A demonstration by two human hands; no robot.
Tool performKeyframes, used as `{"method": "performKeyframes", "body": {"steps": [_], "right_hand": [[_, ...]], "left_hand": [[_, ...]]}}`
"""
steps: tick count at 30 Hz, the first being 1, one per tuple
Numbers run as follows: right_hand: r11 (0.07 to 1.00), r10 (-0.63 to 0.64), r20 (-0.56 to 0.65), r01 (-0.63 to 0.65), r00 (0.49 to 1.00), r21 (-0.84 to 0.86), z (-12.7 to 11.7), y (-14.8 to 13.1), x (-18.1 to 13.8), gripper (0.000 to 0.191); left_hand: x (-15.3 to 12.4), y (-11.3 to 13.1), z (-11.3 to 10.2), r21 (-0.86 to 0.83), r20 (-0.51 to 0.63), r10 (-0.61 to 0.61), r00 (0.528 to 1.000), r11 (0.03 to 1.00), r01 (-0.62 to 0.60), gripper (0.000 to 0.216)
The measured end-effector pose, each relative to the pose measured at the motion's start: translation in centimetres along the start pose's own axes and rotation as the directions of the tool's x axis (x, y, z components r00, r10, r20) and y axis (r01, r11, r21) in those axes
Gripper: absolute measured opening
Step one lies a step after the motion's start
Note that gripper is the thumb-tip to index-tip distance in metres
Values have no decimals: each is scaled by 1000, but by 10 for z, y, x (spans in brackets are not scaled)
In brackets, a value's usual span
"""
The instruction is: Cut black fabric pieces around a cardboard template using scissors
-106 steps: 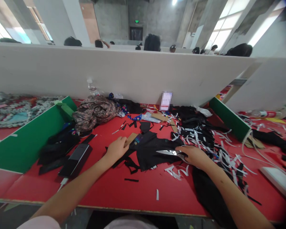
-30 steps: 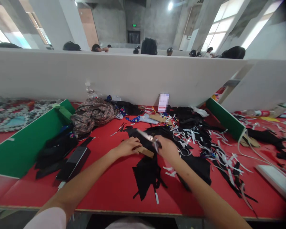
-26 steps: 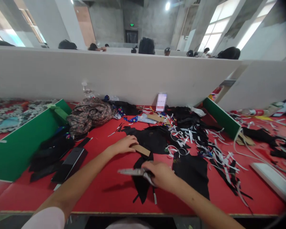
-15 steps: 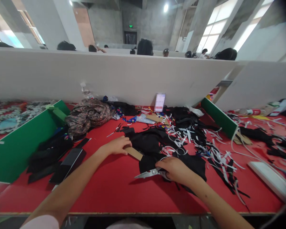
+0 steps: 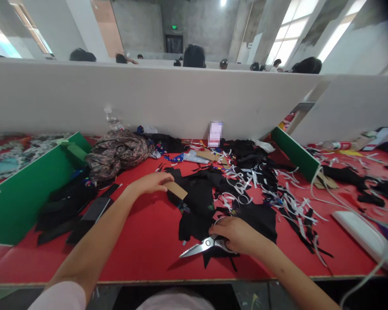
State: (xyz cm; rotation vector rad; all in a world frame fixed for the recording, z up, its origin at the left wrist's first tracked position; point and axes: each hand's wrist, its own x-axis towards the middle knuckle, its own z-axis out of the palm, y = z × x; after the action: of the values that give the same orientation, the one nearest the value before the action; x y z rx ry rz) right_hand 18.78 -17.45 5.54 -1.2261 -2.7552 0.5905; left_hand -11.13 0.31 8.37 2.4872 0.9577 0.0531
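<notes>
My left hand (image 5: 152, 184), nearly closed, pinches one card (image 5: 176, 190) over black cloth (image 5: 200, 198) mid-bench; my right hand (image 5: 236, 232) curls round one pair of scissors (image 5: 200, 247), red bench (image 5: 139, 254) showing between them and the front edge (image 5: 148, 282).

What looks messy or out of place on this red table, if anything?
Thin, curly white strips lie tangled and scattered among crumpled black fabric pieces, beyond and to the right of the person's right hand. They look odd because they're strewn loosely rather than gathered.
</notes>
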Motion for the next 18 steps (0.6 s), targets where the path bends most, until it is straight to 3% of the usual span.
{"method": "performKeyframes", "body": {"steps": [3,5,9,12,14,16,18], "right_hand": [[1000,-1,9,1,1000,6,-2,3,0,48],[1000,0,17,0,1000,10,-3,4,-1,49],[1000,5,29,-6,1000,21,-5,2,-3,45],[1000,9,31,-9,999,9,-5,0,-3,43],[1000,16,28,-16,999,-13,-5,-2,-2,46],[999,27,22,-27,999,-35,-3,-3,-2,50],[998,36,15,-35,999,-52,-1,-2,-2,52]], "left_hand": [[3,0,-14,35,-108,96,990,995,-92,39],[8,5,-15,54,-69,175,982,984,-172,40],[23,16,6,35,105,270,957,961,-275,43],[37,23,29,93,120,293,948,948,-305,50],[45,27,41,168,60,275,960,945,-281,55],[49,31,48,233,-71,258,963,943,-236,63],[48,36,54,254,-209,177,962,960,-122,57]]}}
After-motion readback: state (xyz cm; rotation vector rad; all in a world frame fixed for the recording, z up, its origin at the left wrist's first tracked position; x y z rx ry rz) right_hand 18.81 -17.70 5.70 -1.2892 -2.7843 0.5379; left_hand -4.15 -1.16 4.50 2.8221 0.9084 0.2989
